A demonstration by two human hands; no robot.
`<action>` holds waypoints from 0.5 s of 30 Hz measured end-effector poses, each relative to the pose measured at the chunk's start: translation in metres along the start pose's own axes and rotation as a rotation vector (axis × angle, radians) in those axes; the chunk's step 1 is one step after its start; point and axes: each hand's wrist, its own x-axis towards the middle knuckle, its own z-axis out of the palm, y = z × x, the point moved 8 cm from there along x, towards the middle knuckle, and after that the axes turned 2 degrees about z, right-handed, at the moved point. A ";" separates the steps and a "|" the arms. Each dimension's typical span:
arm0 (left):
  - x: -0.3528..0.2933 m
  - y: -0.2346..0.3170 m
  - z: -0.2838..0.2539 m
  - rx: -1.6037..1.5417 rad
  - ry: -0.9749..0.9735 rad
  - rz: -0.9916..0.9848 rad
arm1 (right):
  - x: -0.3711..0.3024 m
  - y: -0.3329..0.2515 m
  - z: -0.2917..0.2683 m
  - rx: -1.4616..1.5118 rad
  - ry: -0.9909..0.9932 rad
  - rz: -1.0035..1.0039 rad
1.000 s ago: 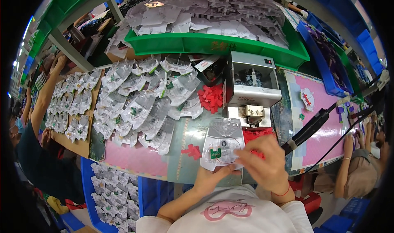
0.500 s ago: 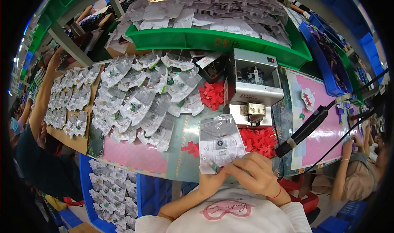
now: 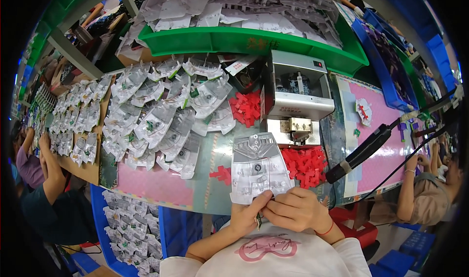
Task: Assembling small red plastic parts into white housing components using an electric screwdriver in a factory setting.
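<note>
A translucent plastic housing [image 3: 259, 168], grey at its far end and paler toward me, is held up over the bench's front edge. My left hand [image 3: 249, 213] is closed on its near edge, the thumb lying on top. Fingers of my right hand [image 3: 295, 209] are pinched together at the near right corner, against the left fingertips; what they pinch is hidden. Just below the left fingers a small greenish piece [image 3: 258, 221] sticks out, too small to name. Behind the housing lie loose red tape-like pieces [image 3: 307, 167], with a smaller group [image 3: 222, 174] at its left.
A silver bench machine [image 3: 299, 94] stands beyond the housing. Similar housings [image 3: 161, 123] are piled at the left, above a blue crate [image 3: 100, 218] of more. A long green bin [image 3: 205, 41] spans the back. A black handheld tool [image 3: 359, 152] hangs at the right. Co-workers sit on both sides.
The greenish piece, earlier at the housing's near edge, now shows below my left fingers. My right hand has shifted slightly left. At the far left, a co-worker's raised arm has come down.
</note>
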 end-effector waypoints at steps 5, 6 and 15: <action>0.002 0.008 -0.001 0.162 0.016 0.097 | -0.003 0.000 0.006 0.002 -0.022 0.004; 0.001 0.007 -0.003 0.159 0.020 0.071 | -0.004 -0.001 0.007 0.012 -0.024 -0.008; -0.001 0.001 -0.007 0.001 0.088 -0.052 | -0.009 -0.007 0.004 0.126 0.037 -0.043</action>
